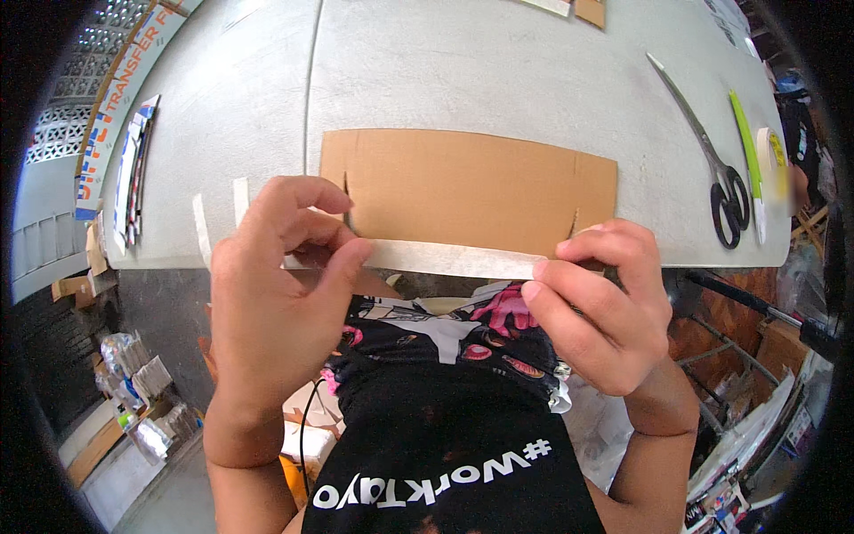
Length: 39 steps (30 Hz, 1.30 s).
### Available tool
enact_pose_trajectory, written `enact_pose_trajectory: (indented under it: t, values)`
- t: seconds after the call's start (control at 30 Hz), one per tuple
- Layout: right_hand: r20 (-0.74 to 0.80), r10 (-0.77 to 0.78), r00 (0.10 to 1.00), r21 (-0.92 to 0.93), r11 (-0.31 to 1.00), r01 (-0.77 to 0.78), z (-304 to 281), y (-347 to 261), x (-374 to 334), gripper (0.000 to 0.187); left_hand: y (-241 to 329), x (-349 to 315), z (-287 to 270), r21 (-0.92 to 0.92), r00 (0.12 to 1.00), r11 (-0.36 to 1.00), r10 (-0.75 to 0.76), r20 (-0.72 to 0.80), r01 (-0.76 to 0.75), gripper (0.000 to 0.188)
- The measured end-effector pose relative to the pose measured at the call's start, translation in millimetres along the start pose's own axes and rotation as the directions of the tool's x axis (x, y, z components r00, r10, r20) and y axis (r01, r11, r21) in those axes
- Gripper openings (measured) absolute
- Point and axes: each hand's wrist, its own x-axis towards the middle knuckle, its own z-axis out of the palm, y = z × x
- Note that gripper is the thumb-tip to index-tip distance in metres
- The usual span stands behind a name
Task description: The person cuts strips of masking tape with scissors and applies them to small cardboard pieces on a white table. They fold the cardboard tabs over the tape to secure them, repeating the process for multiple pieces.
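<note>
A brown cardboard piece [471, 187] with a short slit near each side lies flat at the table's near edge. Along its near edge runs a strip of whitish masking tape [445, 258], stretched between my two hands. My left hand [289, 249] pinches the strip's left end between thumb and fingers, its fingertips over the cardboard's left corner. My right hand [605, 294] pinches the right end, the upper fingers touching the cardboard's right corner. Whether the tape is stuck down along its whole length I cannot tell.
Two short tape strips [241, 200] hang at the table's near edge, left of the cardboard. Black-handled scissors [712, 160], a green cutter-like tool [745, 151] and a tape roll [772, 160] lie at the right. Folded printed card strips [133, 178] lie at the left on the grey table [445, 71].
</note>
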Motion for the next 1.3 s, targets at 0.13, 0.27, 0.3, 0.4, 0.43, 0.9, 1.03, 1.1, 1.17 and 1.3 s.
enact_pose_trajectory:
  t: [0.13, 0.27, 0.3, 0.4, 0.43, 0.9, 1.03, 1.1, 1.17, 1.3]
  values:
    - [-0.039, 0.001, 0.999, 0.01, 1.0, -0.001, 2, 1, -1, 0.034, 1, 3, 1, 0.005, 1.0, 1.0, 0.003, 0.026, -0.003, 0.035]
    - [-0.026, 0.016, 1.0, 0.026, 1.0, -0.015, 2, 0, 0, 0.03, 2, 4, 0, 0.001, 1.0, 1.0, -0.016, 0.026, 0.016, 0.033]
    - [0.002, 0.029, 1.0, 0.032, 0.999, -0.029, -1, -1, 1, 0.027, 2, 5, 0, 0.002, 0.999, 1.0, -0.019, 0.03, 0.019, 0.032]
    - [0.048, 0.047, 0.998, 0.03, 0.998, -0.048, -5, -3, 2, 0.026, 4, 9, 0, 0.038, 0.999, 0.999, -0.01, 0.049, 0.009, 0.032]
    - [0.058, 0.048, 0.997, 0.025, 0.998, -0.049, -6, -4, 3, 0.026, 3, 9, -1, 0.037, 0.998, 0.999, -0.008, 0.057, 0.006, 0.031]
    - [-0.017, 0.413, 0.911, 0.197, 0.894, -0.402, -11, -3, 11, 0.023, 3, 26, -27, 0.203, 0.986, 0.979, -0.023, 0.165, -0.011, 0.017]
    - [-0.083, 0.419, 0.904, 0.034, 0.908, -0.418, -12, 13, 26, 0.021, -18, 39, -39, 0.34, 0.861, 0.8, 0.504, 0.065, -0.494, 0.037]
    - [0.0, 0.373, 0.928, -0.118, 0.921, -0.371, -13, 23, 33, 0.035, -15, 46, -24, 0.287, 0.817, 0.768, 0.563, 0.121, -0.572, 0.047]
    - [0.059, 0.37, 0.927, -0.181, 0.917, -0.354, -11, 26, 38, 0.043, -17, 53, -13, 0.312, 0.767, 0.702, 0.608, 0.205, -0.64, 0.065]
    - [0.113, 0.405, 0.907, -0.207, 0.903, -0.377, -12, 29, 42, 0.049, -4, 52, -10, 0.43, 0.823, 0.702, 0.502, 0.266, -0.567, 0.069]
